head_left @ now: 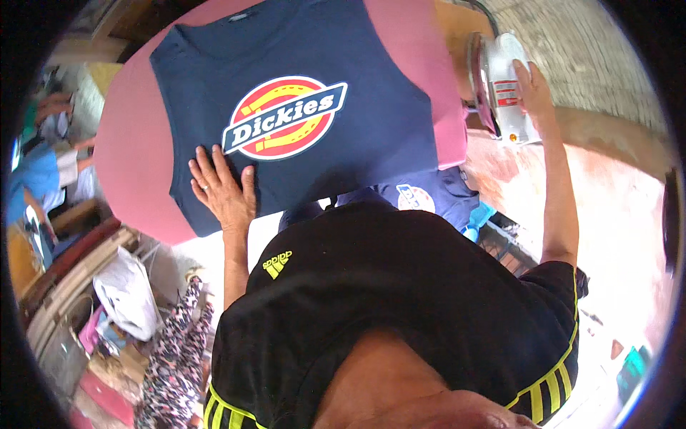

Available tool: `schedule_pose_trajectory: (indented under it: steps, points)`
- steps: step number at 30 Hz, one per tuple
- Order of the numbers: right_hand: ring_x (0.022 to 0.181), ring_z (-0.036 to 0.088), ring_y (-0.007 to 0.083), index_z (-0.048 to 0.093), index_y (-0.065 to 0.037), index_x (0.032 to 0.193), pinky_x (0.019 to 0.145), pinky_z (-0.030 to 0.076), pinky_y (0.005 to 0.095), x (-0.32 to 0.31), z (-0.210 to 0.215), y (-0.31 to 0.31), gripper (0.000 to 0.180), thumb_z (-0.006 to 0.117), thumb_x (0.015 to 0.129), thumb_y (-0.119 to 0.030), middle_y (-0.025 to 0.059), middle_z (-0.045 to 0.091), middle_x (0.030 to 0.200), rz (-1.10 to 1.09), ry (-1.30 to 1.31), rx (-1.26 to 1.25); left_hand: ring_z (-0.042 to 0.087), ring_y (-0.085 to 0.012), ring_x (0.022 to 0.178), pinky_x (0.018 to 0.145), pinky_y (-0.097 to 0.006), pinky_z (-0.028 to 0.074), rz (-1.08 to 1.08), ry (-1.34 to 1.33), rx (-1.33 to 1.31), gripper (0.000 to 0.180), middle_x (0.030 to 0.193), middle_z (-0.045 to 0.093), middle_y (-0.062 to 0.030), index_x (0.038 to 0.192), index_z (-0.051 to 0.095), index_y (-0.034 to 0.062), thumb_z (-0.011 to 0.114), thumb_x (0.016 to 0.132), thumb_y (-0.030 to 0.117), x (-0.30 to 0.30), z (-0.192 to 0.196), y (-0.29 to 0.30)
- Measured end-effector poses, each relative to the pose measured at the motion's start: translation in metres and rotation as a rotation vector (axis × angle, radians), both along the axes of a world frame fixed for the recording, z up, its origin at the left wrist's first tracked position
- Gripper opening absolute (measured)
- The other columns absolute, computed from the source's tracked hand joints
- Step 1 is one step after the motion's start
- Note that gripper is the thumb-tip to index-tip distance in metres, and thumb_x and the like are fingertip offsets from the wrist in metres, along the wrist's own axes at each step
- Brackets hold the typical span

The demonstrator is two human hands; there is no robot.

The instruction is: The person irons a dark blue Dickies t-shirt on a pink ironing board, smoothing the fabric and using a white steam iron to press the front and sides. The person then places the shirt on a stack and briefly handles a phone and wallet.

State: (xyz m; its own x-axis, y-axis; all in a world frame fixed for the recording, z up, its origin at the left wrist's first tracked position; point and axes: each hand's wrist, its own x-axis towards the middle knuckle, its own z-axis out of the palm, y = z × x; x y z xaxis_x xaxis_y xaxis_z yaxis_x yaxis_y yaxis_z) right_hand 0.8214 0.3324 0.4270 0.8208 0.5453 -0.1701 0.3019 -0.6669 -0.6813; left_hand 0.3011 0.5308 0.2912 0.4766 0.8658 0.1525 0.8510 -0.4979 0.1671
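A navy sleeveless shirt point(386, 93) with a red, yellow and white printed emblem lies spread on a pink padded ironing board point(128, 157). My left hand point(225, 193) rests flat on the shirt's near left part, just below the emblem, fingers spread and a ring on one. At the board's right end, my right hand point(534, 89) is closed on a white clothes iron point(509, 79) with red markings. The iron is tilted up, its soleplate toward the board. Whether it touches its rest cannot be made out.
Another navy garment point(450, 196) with a print hangs below the board's near edge, beside a light-blue item point(477, 222). On the left are a white plastic bag point(128, 293) and patterned cloth point(171, 357). Other people point(43, 171) are at the far left. A dark cable point(489, 14) runs behind the iron.
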Motion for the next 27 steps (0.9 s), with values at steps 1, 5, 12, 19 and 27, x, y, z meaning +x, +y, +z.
schedule_pose_trajectory:
  steps: [1, 5, 12, 19, 27]
  points:
    - [0.044, 0.038, 0.0058, 0.057, -0.005, 0.115, 0.039, 0.03, 0.0237, 0.012, -0.01, 0.012, 0.042, 0.056, 0.099, -0.043, -0.0031, 0.045, 0.061, -0.003, 0.044, 0.027, 0.012, -0.0391, 0.15, 0.116, -0.059, 0.009, 0.06, -0.019, -0.002, 0.072, 0.161, 0.02, -0.017, 0.151, 0.035, 0.0098, 0.043, 0.098, 0.057, -0.013, 0.0, -0.003]
    - [0.044, 0.037, 0.0068, 0.058, -0.006, 0.105, 0.04, 0.03, 0.0241, 0.054, -0.036, 0.034, 0.043, 0.059, 0.096, -0.048, -0.0028, 0.046, 0.064, -0.023, 0.085, 0.147, 0.018, -0.0399, 0.147, 0.116, -0.058, 0.013, 0.199, -0.049, 0.035, 0.06, 0.161, 0.021, -0.0167, 0.151, 0.034, 0.0079, 0.039, 0.103, 0.043, -0.059, -0.007, -0.003]
    - [0.043, 0.037, 0.0071, 0.053, -0.01, 0.087, 0.041, 0.031, 0.0241, 0.072, -0.056, 0.066, 0.04, 0.057, 0.097, -0.048, -0.0015, 0.046, 0.063, 0.045, 0.095, 0.22, 0.035, -0.0397, 0.136, 0.113, -0.048, 0.029, 0.331, -0.359, 0.148, 0.049, 0.146, 0.037, -0.025, 0.142, 0.042, -0.0017, 0.05, 0.101, 0.024, -0.096, -0.02, -0.004]
    - [0.087, 0.066, 0.0311, 0.06, 0.0, 0.117, 0.077, 0.052, 0.0409, 0.099, -0.065, 0.039, 0.048, 0.059, 0.095, -0.043, 0.0168, 0.066, 0.094, 0.328, -0.952, -0.009, 0.052, -0.0294, 0.116, 0.1, -0.039, 0.044, 0.34, -0.569, 0.057, 0.031, 0.125, 0.048, -0.0201, 0.119, 0.058, -0.0021, 0.059, 0.099, 0.022, -0.103, -0.024, 0.002]
    - [0.087, 0.061, 0.0386, 0.061, -0.002, 0.107, 0.077, 0.049, 0.0446, -0.105, -0.125, -0.029, 0.03, 0.068, 0.09, -0.026, 0.0196, 0.062, 0.097, 0.35, -0.782, 0.109, 0.053, -0.0236, 0.092, 0.081, -0.037, 0.045, 0.188, -0.669, 0.054, 0.017, 0.107, 0.054, -0.0154, 0.1, 0.061, -0.0015, 0.065, 0.095, 0.014, -0.129, -0.018, 0.008]
